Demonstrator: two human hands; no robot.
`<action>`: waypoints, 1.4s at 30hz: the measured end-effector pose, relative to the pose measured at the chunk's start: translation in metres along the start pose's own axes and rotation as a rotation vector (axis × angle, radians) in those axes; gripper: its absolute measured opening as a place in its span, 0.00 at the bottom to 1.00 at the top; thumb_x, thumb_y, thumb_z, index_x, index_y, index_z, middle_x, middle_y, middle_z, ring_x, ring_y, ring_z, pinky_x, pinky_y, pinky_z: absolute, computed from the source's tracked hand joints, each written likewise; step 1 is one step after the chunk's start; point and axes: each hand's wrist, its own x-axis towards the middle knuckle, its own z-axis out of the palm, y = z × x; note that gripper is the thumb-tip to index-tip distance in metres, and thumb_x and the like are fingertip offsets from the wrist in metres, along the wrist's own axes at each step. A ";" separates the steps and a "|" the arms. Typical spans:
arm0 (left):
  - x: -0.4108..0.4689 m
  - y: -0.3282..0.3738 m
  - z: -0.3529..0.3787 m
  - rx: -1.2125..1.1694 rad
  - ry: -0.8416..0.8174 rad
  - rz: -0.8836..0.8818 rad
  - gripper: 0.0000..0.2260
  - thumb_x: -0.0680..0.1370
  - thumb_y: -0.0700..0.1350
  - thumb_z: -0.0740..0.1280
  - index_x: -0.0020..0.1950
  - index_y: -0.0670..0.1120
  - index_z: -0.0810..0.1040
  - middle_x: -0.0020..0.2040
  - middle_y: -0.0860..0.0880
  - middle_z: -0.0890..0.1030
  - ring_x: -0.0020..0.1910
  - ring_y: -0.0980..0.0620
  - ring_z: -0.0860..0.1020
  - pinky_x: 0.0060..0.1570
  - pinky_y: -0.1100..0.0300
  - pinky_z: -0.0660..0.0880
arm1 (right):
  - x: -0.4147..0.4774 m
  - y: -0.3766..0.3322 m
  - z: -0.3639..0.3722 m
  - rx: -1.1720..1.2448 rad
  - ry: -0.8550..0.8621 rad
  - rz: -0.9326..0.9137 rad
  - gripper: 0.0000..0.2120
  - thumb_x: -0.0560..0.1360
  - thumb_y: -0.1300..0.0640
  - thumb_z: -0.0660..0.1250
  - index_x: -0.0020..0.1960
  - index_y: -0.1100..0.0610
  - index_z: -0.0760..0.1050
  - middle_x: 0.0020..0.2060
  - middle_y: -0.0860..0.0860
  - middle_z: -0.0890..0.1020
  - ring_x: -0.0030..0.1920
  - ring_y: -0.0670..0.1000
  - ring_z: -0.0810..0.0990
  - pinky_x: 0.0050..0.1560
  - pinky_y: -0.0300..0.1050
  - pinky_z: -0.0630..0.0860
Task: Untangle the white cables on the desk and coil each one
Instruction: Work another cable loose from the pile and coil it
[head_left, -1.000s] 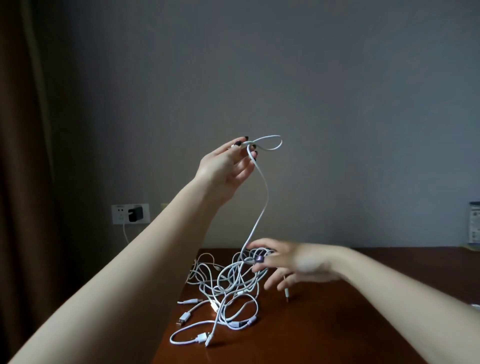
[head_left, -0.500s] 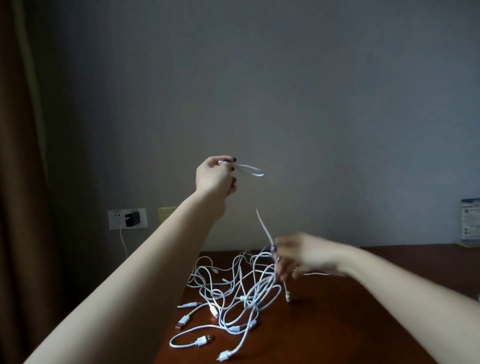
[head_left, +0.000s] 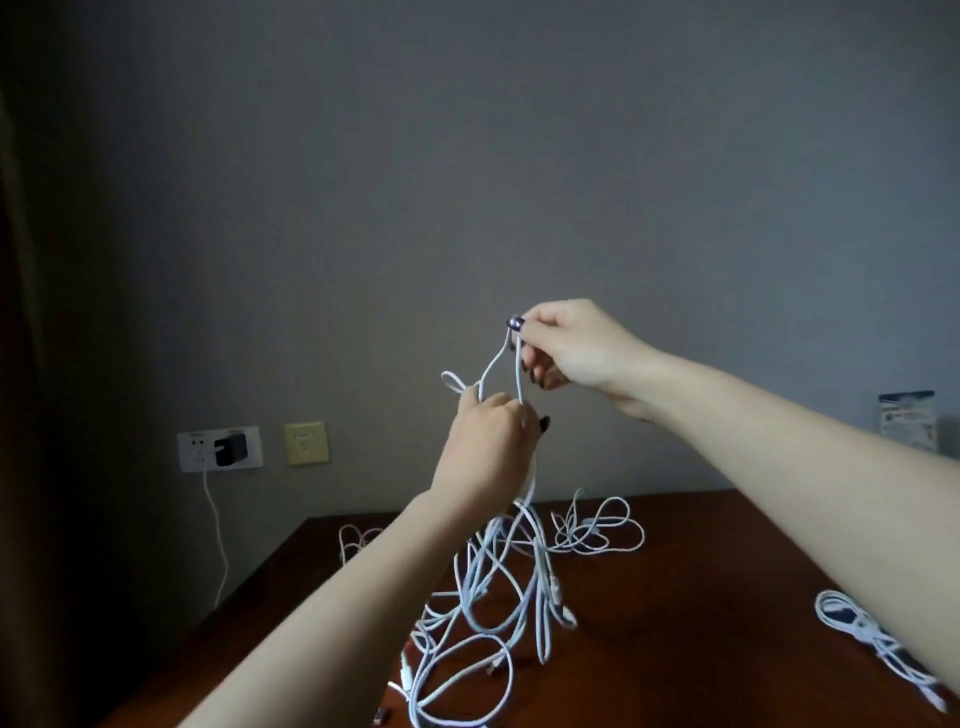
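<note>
both hands (head_left: 491, 449) (head_left: 571, 345) tight on white cable (head_left: 518, 371)

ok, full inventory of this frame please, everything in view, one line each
cable tangle: one mass, strand count unclear, white, mid-desk, top held up by both hands
separate cable bundle: one, white, on the desk at the right edge
desk: one, dark red-brown wood, lower frame
wall socket: one, white, on the wall at left
charger: one, black, plugged into the socket
cord: one, white, hangs below the charger
wall plate: one, yellowish, right of the socket
card: one, blue and white, far right, print unreadable
curtain: one, brown, left edge
wall: grey, behind
left hand: grips the cable
right hand: pinches the cable, above the left hand
</note>
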 end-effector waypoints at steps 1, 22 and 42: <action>0.001 0.001 -0.001 -0.056 0.021 -0.014 0.14 0.82 0.45 0.57 0.50 0.42 0.81 0.49 0.44 0.80 0.53 0.42 0.71 0.51 0.60 0.60 | 0.000 -0.004 0.000 0.030 0.014 -0.010 0.15 0.80 0.61 0.58 0.36 0.58 0.73 0.27 0.50 0.74 0.22 0.43 0.70 0.25 0.33 0.69; 0.019 -0.068 -0.093 -0.644 0.303 -0.514 0.18 0.83 0.44 0.56 0.34 0.48 0.74 0.31 0.52 0.71 0.29 0.57 0.68 0.21 0.72 0.61 | -0.021 0.110 0.114 -0.416 -0.362 0.047 0.18 0.79 0.57 0.62 0.30 0.57 0.71 0.24 0.48 0.74 0.23 0.43 0.68 0.27 0.35 0.64; 0.011 -0.070 -0.072 -0.308 0.073 -0.271 0.14 0.77 0.53 0.67 0.43 0.44 0.84 0.48 0.50 0.84 0.44 0.51 0.79 0.62 0.49 0.68 | 0.059 -0.041 0.060 0.186 0.147 -0.081 0.17 0.80 0.64 0.56 0.34 0.62 0.73 0.28 0.55 0.76 0.24 0.48 0.78 0.28 0.38 0.78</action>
